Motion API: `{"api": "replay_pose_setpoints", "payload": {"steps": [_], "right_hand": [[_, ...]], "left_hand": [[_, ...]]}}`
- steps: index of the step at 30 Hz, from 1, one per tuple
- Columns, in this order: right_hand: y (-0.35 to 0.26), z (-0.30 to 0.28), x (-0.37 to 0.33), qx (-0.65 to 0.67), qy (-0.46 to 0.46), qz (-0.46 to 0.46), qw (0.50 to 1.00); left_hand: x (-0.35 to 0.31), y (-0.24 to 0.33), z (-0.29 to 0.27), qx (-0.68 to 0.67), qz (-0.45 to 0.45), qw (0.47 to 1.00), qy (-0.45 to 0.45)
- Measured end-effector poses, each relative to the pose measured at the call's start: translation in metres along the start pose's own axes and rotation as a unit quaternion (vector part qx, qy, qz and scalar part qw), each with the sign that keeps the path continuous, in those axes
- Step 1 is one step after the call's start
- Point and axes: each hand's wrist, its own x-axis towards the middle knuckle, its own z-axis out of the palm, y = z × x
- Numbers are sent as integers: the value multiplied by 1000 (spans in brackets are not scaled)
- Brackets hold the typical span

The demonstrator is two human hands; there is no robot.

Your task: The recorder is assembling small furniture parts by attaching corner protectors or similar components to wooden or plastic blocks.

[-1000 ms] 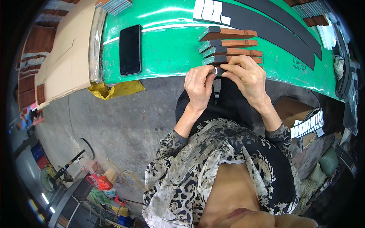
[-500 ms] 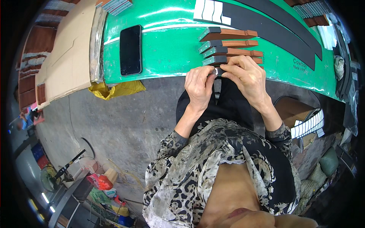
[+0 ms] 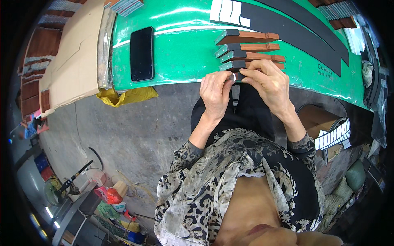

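At the near edge of the green table, my left hand (image 3: 215,92) and my right hand (image 3: 270,85) meet in front of me, both closed in a pinch. Between their fingertips is a small dark piece with a shiny white part (image 3: 234,76). My fingers cover most of it, so its full shape cannot be made out. Just beyond my fingers lie several reddish-brown strips (image 3: 256,37) side by side, each with a black-wrapped left end and a silvery face. The nearest strip is partly hidden by my right hand.
The green tabletop (image 3: 180,57) carries a black phone (image 3: 141,54) at left and long black strips (image 3: 287,35) with white labels (image 3: 225,11) at the back right. Cardboard (image 3: 69,57) adjoins it at left, above a yellow sack (image 3: 127,96). A brown container (image 3: 318,119) stands below right.
Both hands stay at nearly the same spot, still pinching the small piece. My right fingertips have shifted slightly, and a bit more of the piece's brown side shows.
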Motion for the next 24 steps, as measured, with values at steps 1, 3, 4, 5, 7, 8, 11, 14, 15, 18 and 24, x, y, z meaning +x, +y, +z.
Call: {"api": "replay_pose_setpoints", "payload": {"steps": [1, 3, 4, 5, 7, 8, 11, 14, 15, 18, 24], "right_hand": [[0, 0, 0, 2, -1, -2, 1000], [-1, 0, 0, 4, -1, -2, 1000], [-1, 0, 0, 5, -2, -2, 1000], [-1, 1, -1, 5, -2, -2, 1000], [-1, 1, -1, 4, -7, 2, 1000], [-1, 1, -1, 4, -6, 2, 1000], [-1, 1, -1, 2, -11, 2, 1000], [-1, 1, 0, 1, -12, 4, 1000], [-1, 1, 1, 0, -14, 5, 1000], [-1, 1, 1, -3, -18, 6, 1000], [-3, 0, 0, -7, -15, 7, 1000]], "left_hand": [[0, 0, 0, 0, 0, 1000, 0], [0, 0, 0, 1, 0, 1000, 1], [0, 1, 0, 1, 2, 1000, 2], [0, 1, 0, -1, 4, 1000, 3], [-1, 1, 0, 0, 4, 1000, 2], [-1, 0, 0, 2, 3, 1000, 1], [0, 1, 0, 3, 6, 1000, 3], [0, 0, 0, 1, 3, 1000, 0], [0, 0, 0, 1, 3, 1000, 0], [1, 0, 0, 1, 4, 1000, -1], [0, 1, 0, 2, 11, 1000, 1]]}}
